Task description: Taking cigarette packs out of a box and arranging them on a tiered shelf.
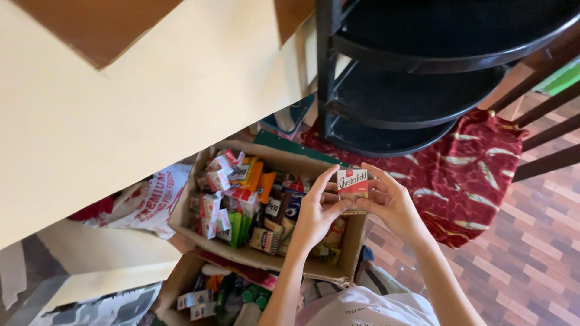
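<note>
A small red and white packet (353, 183) is held up in both hands over the right end of a cardboard box (186, 216). My left hand (315, 212) grips its left and lower edge with the thumb against its underside. My right hand (393, 202) grips its right side, fingers curled round it. The box is packed with several small packets and sachets (238, 199) in red, white, orange and green. A second open cardboard box (176, 284) below it holds more small packets and green-capped bottles.
A cream counter or wall (121, 108) fills the upper left. A black tiered rack (399, 78) stands at the upper right over a red patterned cloth (477, 163). Brick-patterned floor (531, 259) lies at the right. A printed white sack (151, 199) sits left of the box.
</note>
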